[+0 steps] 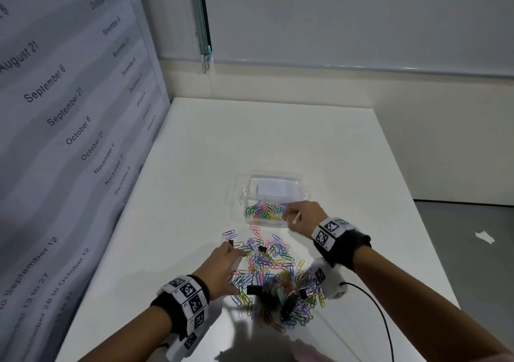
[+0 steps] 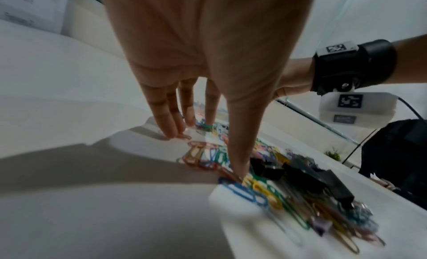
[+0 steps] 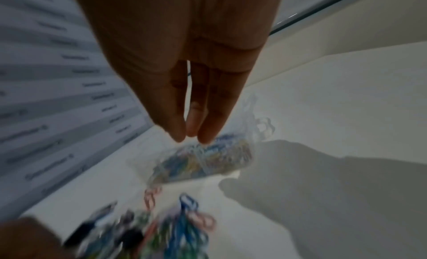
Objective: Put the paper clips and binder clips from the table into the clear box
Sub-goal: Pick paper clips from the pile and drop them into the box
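Blurring paper clips [image 3: 182,232], clear box [image 3: 208,157] smeared

One clear box [image 1: 274,195], one scrap of paper [image 1: 485,237], two hands. At least five black binder clips [image 1: 253,289]. The colored paper clips [image 1: 274,261] are too many to count.

A smooth white table [image 1: 278,139] with a faint sheen is seen. On it, clear glossy plastic forms the box [image 1: 274,186]. Just beside the box, coloured coated wire paper clips [image 1: 267,267] are heaped with matt black binder clips [image 1: 253,289]. A torn paper scrap [image 1: 485,236] lies well apart.
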`<action>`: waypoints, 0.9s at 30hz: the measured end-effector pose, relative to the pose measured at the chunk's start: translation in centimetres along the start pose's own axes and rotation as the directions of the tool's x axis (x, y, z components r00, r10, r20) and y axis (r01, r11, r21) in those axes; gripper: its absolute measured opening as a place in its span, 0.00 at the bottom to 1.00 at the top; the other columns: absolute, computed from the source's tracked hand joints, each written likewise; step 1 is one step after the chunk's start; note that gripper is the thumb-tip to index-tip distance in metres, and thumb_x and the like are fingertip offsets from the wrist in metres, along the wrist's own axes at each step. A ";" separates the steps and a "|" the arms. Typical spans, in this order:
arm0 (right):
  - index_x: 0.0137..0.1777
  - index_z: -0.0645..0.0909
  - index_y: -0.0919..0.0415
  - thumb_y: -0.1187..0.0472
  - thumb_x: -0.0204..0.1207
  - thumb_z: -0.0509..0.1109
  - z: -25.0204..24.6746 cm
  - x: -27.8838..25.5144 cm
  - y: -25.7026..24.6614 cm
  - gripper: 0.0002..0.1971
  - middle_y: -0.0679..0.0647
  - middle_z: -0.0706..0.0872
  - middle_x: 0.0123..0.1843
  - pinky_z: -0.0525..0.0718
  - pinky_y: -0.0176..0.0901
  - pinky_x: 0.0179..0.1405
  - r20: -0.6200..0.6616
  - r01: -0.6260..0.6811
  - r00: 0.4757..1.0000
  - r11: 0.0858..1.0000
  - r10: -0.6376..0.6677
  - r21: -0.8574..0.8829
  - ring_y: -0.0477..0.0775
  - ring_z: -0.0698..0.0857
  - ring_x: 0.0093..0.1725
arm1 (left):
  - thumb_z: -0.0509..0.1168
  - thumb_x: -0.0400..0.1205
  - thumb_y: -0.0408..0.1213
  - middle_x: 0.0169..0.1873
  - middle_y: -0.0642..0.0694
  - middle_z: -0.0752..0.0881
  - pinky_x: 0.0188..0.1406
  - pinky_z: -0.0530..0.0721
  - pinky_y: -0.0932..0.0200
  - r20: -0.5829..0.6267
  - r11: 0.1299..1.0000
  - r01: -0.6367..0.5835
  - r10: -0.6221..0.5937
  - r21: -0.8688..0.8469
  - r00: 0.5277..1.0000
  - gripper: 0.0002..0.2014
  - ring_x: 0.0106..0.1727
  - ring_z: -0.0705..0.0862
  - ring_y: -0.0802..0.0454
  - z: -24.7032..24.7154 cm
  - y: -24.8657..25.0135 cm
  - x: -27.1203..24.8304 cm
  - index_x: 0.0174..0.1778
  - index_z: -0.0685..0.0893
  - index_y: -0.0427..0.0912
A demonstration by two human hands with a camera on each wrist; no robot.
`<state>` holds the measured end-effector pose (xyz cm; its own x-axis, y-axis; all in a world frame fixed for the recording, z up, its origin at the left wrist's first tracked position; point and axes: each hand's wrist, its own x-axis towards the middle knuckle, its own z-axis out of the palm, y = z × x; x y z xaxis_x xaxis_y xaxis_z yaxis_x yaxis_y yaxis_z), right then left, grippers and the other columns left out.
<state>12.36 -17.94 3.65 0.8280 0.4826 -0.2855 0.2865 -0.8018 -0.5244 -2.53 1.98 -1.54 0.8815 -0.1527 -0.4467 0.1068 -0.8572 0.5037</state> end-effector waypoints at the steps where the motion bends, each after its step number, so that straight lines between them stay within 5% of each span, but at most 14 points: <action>1: 0.48 0.86 0.57 0.67 0.71 0.67 0.6 -0.5 0.4 0.09 0.54 0.89 0.52 0.83 0.36 0.43 0.081 -0.003 0.997 0.999 0.007 -0.043 0.47 0.81 0.41 | 0.76 0.70 0.43 0.68 0.45 0.66 0.69 0.72 0.59 0.001 1.000 0.010 -0.010 0.026 1.000 0.41 0.69 0.69 0.48 0.3 0.0 0.0 0.77 0.63 0.49; 4: 0.55 0.81 0.54 0.59 0.66 0.77 2.6 -1.8 1.6 0.17 0.53 0.83 0.54 0.79 0.37 0.47 0.308 -0.013 0.948 0.981 0.074 -0.195 0.50 0.80 0.49 | 0.75 0.71 0.44 0.69 0.44 0.66 0.70 0.73 0.57 -0.024 0.999 0.012 -0.011 0.039 1.000 0.41 0.69 0.69 0.47 0.9 0.3 0.3 0.78 0.61 0.48; 8: 0.66 0.69 0.54 0.55 0.62 0.80 5.2 -3.0 2.2 0.34 0.55 0.71 0.64 0.78 0.45 0.58 0.343 -0.019 0.933 0.967 0.108 -0.253 0.59 0.78 0.59 | 0.73 0.74 0.43 0.67 0.45 0.67 0.70 0.72 0.59 -0.075 1.000 -0.012 0.013 0.013 0.997 0.37 0.69 0.70 0.48 1.4 1.2 1.3 0.77 0.63 0.47; 12: 0.62 0.71 0.60 0.59 0.65 0.76 7.1 -3.6 1.7 0.27 0.60 0.72 0.62 0.71 0.40 0.44 0.289 0.018 0.957 0.988 0.026 -0.150 0.54 0.73 0.45 | 0.69 0.77 0.41 0.63 0.44 0.70 0.66 0.75 0.57 -0.123 0.999 -0.042 0.045 0.026 0.991 0.27 0.65 0.74 0.46 2.0 2.6 2.8 0.71 0.69 0.42; 17: 0.56 0.81 0.61 0.58 0.71 0.72 6.2 -3.5 1.5 0.14 0.56 0.83 0.53 0.67 0.35 0.46 0.289 -0.028 0.956 0.996 0.051 -0.085 0.54 0.78 0.48 | 0.59 0.80 0.30 0.64 0.38 0.76 0.64 0.74 0.53 -0.121 0.999 -0.035 0.034 -0.005 0.992 0.13 0.72 0.72 0.41 1.8 3.0 3.7 0.61 0.75 0.37; 21: 0.52 0.86 0.60 0.62 0.70 0.71 4.9 -3.6 2.2 0.11 0.56 0.90 0.54 0.73 0.31 0.44 0.189 -0.101 0.977 0.995 0.099 0.001 0.54 0.87 0.53 | 0.59 0.82 0.29 0.50 0.40 0.85 0.52 0.77 0.58 -0.125 0.990 0.021 -0.038 -0.136 0.991 0.08 0.54 0.83 0.43 0.5 2.7 3.6 0.54 0.80 0.38; 27: 0.49 0.88 0.60 0.64 0.69 0.73 2.8 -3.0 2.8 0.09 0.58 0.91 0.51 0.84 0.39 0.52 0.115 -0.193 0.976 0.978 0.183 0.082 0.54 0.89 0.51 | 0.63 0.82 0.29 0.29 0.48 0.82 0.35 0.80 0.66 -0.077 0.892 0.115 -0.164 -0.437 0.983 0.05 0.30 0.80 0.55 -1.0 1.5 3.8 0.49 0.83 0.39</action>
<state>9.31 -20.62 0.83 0.8056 0.3648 -0.4668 0.0809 -0.8483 -0.5233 1.40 0.58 -1.73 0.8849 0.0286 -0.4649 0.3973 -0.5675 0.7212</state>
